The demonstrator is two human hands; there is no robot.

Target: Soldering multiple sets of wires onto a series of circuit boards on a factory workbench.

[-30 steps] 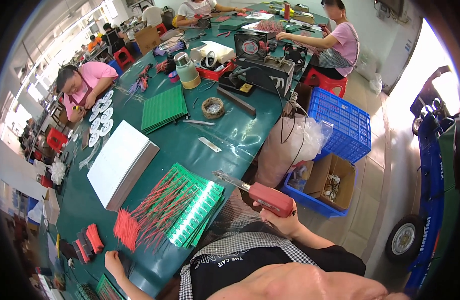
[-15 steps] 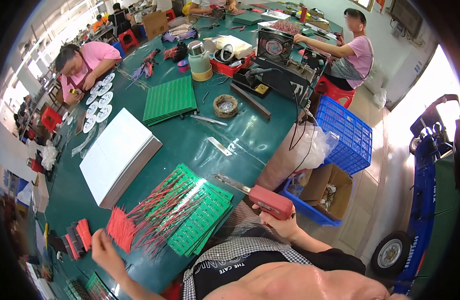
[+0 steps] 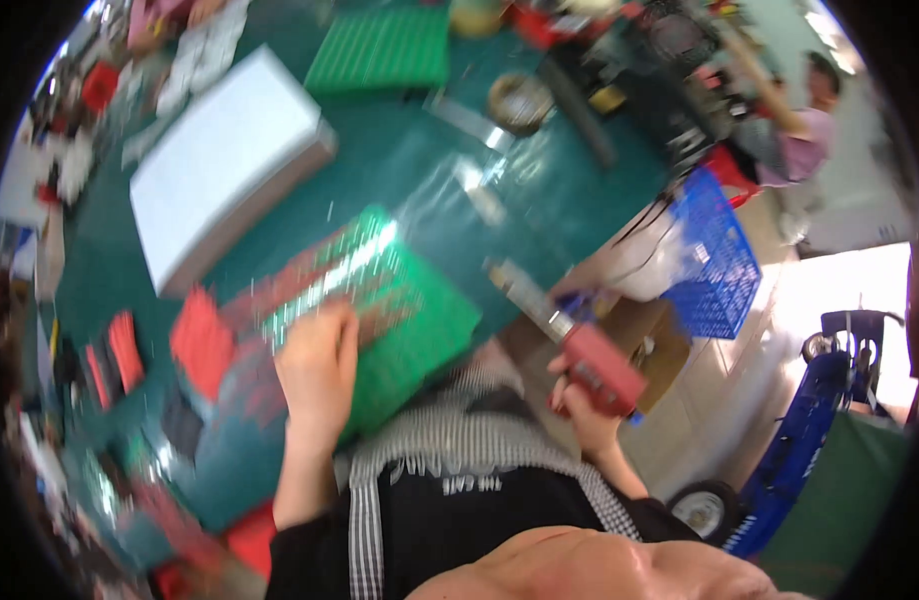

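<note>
My right hand (image 3: 581,410) grips a red heat gun (image 3: 603,370) by its handle, its metal nozzle (image 3: 527,298) pointing up and left past the table edge. My left hand (image 3: 319,365) is over the near part of a stack of green circuit boards (image 3: 424,330), fingers curled closed; whatever they may pinch is hidden and blurred. Thin red wires (image 3: 279,290) run across the boards toward the left. Beside them lies a heap of short red tubing pieces (image 3: 201,345). Head motion smears most of the picture.
A thick white stack of paper (image 3: 224,160) lies beyond the wires. Farther back are more green boards (image 3: 379,50), a round tub (image 3: 519,103) and a dark bar (image 3: 579,110). Right of the table stand a cardboard box (image 3: 669,345) and a blue crate (image 3: 719,260). A co-worker (image 3: 804,135) sits far right.
The whole view has shifted with my head. My left hand has moved right, from beside the red tubing to over the boards, and its fingers have closed. The heat gun stays in my right hand.
</note>
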